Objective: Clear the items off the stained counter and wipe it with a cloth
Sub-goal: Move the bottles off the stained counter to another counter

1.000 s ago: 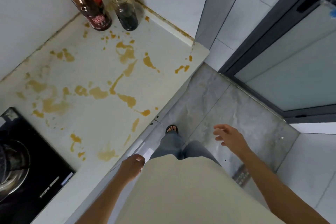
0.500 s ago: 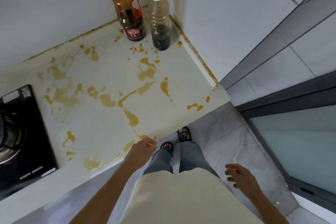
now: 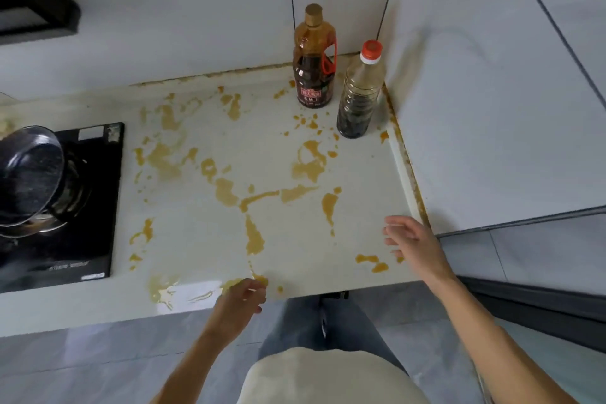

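While both hands (image 3: 410, 239) hover empty, fingers loose, bottles (image 3: 314, 68) stand well beyond.

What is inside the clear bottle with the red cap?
The clear bottle holds dark liquid in its lower part; above that it looks empty. What the liquid is cannot be told.

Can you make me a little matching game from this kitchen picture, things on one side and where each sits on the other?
Things:
1. brown-capped bottle
2. red-capped bottle
3. pan
4. right hand

Places:
A. on the black stove at the far left
B. over the counter's right front corner
C. in the back corner, nearest the right wall
D. against the back wall, left of the other bottle

Pairs: 1-D, 2-C, 3-A, 4-B
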`<state>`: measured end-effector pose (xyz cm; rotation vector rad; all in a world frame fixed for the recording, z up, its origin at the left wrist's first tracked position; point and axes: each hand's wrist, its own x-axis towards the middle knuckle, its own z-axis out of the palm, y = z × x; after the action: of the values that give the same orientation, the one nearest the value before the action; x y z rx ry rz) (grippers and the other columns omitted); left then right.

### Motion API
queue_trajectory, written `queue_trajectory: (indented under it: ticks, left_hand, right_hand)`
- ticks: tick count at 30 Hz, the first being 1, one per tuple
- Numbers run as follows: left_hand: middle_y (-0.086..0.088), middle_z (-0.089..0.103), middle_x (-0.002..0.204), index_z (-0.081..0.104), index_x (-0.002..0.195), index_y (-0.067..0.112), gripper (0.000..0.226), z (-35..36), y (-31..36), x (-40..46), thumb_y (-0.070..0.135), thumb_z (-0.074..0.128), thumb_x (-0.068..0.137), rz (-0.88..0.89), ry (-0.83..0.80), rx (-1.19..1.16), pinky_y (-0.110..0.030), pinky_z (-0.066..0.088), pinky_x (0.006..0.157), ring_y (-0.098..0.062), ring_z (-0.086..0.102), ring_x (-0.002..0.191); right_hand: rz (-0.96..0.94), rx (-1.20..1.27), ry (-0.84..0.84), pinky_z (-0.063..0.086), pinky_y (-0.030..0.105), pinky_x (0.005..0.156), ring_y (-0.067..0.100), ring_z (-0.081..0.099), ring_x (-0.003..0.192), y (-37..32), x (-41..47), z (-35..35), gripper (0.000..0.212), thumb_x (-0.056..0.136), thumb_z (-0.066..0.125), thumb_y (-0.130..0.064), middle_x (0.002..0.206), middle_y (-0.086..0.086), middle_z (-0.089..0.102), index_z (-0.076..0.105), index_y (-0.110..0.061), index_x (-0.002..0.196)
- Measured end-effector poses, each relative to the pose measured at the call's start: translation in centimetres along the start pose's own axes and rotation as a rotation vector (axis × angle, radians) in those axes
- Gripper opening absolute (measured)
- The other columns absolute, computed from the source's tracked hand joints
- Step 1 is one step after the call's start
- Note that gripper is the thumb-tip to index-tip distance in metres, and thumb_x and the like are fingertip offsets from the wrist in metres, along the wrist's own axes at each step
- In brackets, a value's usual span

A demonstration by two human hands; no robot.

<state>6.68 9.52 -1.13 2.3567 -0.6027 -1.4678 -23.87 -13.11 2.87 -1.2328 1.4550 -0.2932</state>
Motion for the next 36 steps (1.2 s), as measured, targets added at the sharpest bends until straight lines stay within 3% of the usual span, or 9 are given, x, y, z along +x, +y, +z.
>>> queue_trajectory:
  ticks: [6, 11, 14, 20, 25, 28, 30, 33, 36]
  left_hand:
    - [0.009, 0.080, 0.094, 0.074, 0.104, 0.036, 0.010, -2.6, 10.2, 4.7, 0.029, 0.070, 0.097, 0.220, -0.008, -0.091, -0.033, 0.059, 0.076, -0.008, 0.076, 0.081]
    - [0.002, 0.079, 0.097, 0.073, 0.109, 0.032, 0.016, -4.8, 18.8, 11.2, 0.030, 0.076, 0.094, 0.345, 0.046, -0.161, -0.046, 0.061, 0.088, -0.023, 0.076, 0.093]
    - [0.005, 0.078, 0.107, 0.068, 0.121, 0.032, 0.035, -6.0, 23.1, 15.3, 0.040, 0.081, 0.089, 0.411, 0.090, -0.179, -0.046, 0.061, 0.089, -0.025, 0.075, 0.100]
    - [0.006, 0.059, 0.139, 0.042, 0.152, 0.032, 0.096, -6.2, 30.6, 21.6, 0.057, 0.091, 0.073, 0.540, 0.185, -0.135, -0.041, 0.056, 0.102, -0.017, 0.062, 0.123]
    - [0.003, 0.045, 0.161, 0.024, 0.162, 0.032, 0.134, -5.2, 34.6, 24.7, 0.076, 0.085, 0.052, 0.671, 0.292, -0.176, -0.042, 0.046, 0.114, -0.021, 0.046, 0.146]
    - [0.006, 0.050, 0.157, 0.025, 0.161, 0.033, 0.130, -4.3, 36.2, 26.2, 0.074, 0.086, 0.054, 0.761, 0.365, -0.254, -0.044, 0.046, 0.117, -0.017, 0.049, 0.144]
    - [0.019, 0.059, 0.139, 0.032, 0.153, 0.038, 0.114, -3.3, 36.8, 26.9, 0.067, 0.089, 0.058, 0.820, 0.403, -0.335, -0.028, 0.050, 0.104, 0.000, 0.057, 0.128]
    - [0.032, 0.059, 0.117, 0.038, 0.141, 0.044, 0.096, -2.0, 37.5, 27.3, 0.058, 0.089, 0.061, 0.840, 0.463, -0.449, -0.006, 0.041, 0.084, 0.023, 0.057, 0.106]
    - [0.023, 0.062, 0.117, 0.041, 0.137, 0.040, 0.086, -1.2, 38.2, 27.3, 0.051, 0.088, 0.065, 0.819, 0.495, -0.524, -0.017, 0.049, 0.088, 0.003, 0.063, 0.107]
  right_hand:
    - [-0.121, 0.091, 0.094, 0.059, 0.035, 0.093, 0.001, 0.068, 0.102, -7.3, 6.9, 2.3, 0.039, 0.092, 0.071, -0.039, 0.122, -0.016, 0.068, 0.060, -0.038, 0.129]
    - [-0.230, 0.139, 0.200, 0.043, 0.038, 0.113, 0.012, 0.051, 0.137, -10.8, 13.7, 4.2, 0.082, 0.084, 0.082, -0.042, 0.153, -0.006, 0.049, 0.039, -0.028, 0.152]
    - [-0.315, 0.154, 0.300, 0.035, 0.037, 0.120, 0.010, 0.042, 0.145, -12.5, 17.3, 5.2, 0.101, 0.073, 0.089, -0.045, 0.158, -0.008, 0.044, 0.034, -0.025, 0.156]
    - [-0.493, 0.233, 0.361, 0.043, 0.003, 0.085, -0.013, 0.057, 0.116, -13.0, 21.4, 5.9, 0.094, 0.059, 0.093, -0.047, 0.130, -0.023, 0.064, 0.046, -0.036, 0.140]
    - [-0.631, 0.253, 0.352, 0.052, 0.012, 0.078, -0.009, 0.064, 0.110, -12.8, 22.8, 6.6, 0.085, 0.061, 0.095, -0.041, 0.123, -0.027, 0.066, 0.047, -0.056, 0.130]
    - [-0.678, 0.267, 0.335, 0.054, 0.008, 0.066, -0.005, 0.070, 0.099, -12.6, 23.9, 7.1, 0.079, 0.064, 0.095, -0.034, 0.114, -0.024, 0.070, 0.052, -0.057, 0.126]
    - [-0.682, 0.259, 0.328, 0.057, 0.017, 0.072, -0.003, 0.071, 0.101, -12.5, 24.6, 7.3, 0.077, 0.064, 0.095, -0.036, 0.114, -0.022, 0.071, 0.053, -0.054, 0.126]
    - [-0.692, 0.227, 0.344, 0.054, 0.026, 0.086, -0.002, 0.069, 0.106, -12.2, 25.5, 7.7, 0.079, 0.062, 0.095, -0.041, 0.117, -0.022, 0.070, 0.052, -0.051, 0.127]
    - [-0.665, 0.210, 0.372, 0.053, 0.022, 0.083, -0.005, 0.068, 0.105, -12.3, 25.8, 8.0, 0.080, 0.060, 0.094, -0.049, 0.116, -0.025, 0.069, 0.053, -0.050, 0.129]
